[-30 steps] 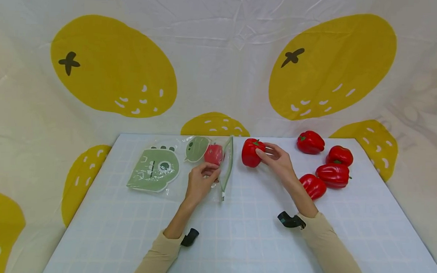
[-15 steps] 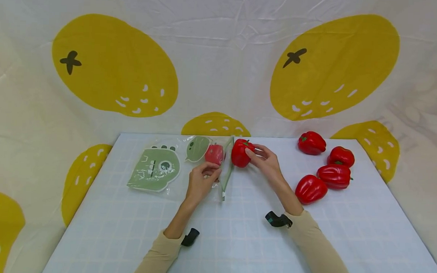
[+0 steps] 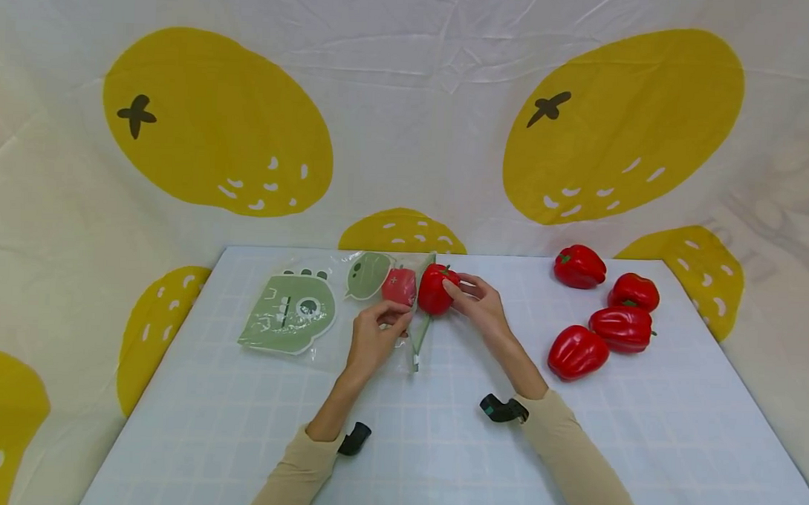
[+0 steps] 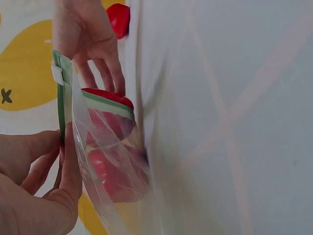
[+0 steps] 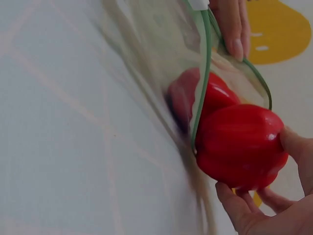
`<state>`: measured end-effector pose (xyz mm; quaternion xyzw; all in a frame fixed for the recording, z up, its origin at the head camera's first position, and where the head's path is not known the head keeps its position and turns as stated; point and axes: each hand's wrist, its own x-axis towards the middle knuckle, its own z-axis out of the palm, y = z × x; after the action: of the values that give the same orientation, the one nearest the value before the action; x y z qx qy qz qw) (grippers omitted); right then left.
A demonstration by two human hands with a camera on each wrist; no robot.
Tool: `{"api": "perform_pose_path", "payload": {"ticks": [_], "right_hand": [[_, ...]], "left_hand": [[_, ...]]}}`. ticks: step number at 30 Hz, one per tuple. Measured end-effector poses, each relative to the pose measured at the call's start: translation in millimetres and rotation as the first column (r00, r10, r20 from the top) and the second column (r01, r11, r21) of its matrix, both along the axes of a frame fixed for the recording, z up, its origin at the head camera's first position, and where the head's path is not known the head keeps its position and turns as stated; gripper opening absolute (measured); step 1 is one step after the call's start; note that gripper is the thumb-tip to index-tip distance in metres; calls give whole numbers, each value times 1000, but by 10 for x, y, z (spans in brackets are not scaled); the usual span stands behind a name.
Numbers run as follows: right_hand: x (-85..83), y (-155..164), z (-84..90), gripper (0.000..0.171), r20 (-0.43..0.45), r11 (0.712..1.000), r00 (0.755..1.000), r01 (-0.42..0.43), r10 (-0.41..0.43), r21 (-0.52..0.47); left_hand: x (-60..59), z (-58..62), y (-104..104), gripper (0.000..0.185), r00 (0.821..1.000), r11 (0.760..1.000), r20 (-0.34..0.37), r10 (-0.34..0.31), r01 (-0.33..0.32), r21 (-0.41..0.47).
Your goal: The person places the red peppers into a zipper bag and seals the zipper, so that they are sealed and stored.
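Here, my right fingers [image 5: 230, 201] pinch a pepper [image 5: 240, 147] at the mouth [image 5: 207, 51] of the limp bag [image 3: 296, 327] my left fingers [image 4: 44, 143] pinch; the pepper looks slick, firm, probably light, best gripped round its sides.

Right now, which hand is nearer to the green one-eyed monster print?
Left. The left hand pinches the bag at its mouth, right of the monster print; the right hand is farther right, gripping a red pepper.
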<state>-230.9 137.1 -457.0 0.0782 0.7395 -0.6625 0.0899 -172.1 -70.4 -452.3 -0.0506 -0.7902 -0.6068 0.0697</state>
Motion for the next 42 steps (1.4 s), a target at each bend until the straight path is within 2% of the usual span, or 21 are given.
{"api": "perform_pose_path", "payload": {"ticks": [8,14,18,25,34,42], "right_hand": [[11,-88,-43,74,-23,1000,1000,-6,6,-7],[-2,-158,-74,68,-64,998,997,31,-34,-48],[-14,-197,-92,66,-82,999,996,32,-33,-19],[-10,-219,-98,64,-146,996,989,-5,19,92],[9,-197,-77,51,-204,983,966,-137,160,125],[-18,-185,-102,52,-229,972,948,-194,220,131]], "left_hand": [[-21,2,3,12,1000,1000,-17,-9,9,26],[-33,20,11,12,1000,1000,-24,-10,10,18],[-34,20,12,13,999,1000,-32,-15,16,6],[-29,11,15,13,1000,999,-25,-6,5,-38],[-11,24,19,15,1000,998,-13,6,-7,-58],[-12,18,17,15,998,998,-63,0,-4,-66]]}}
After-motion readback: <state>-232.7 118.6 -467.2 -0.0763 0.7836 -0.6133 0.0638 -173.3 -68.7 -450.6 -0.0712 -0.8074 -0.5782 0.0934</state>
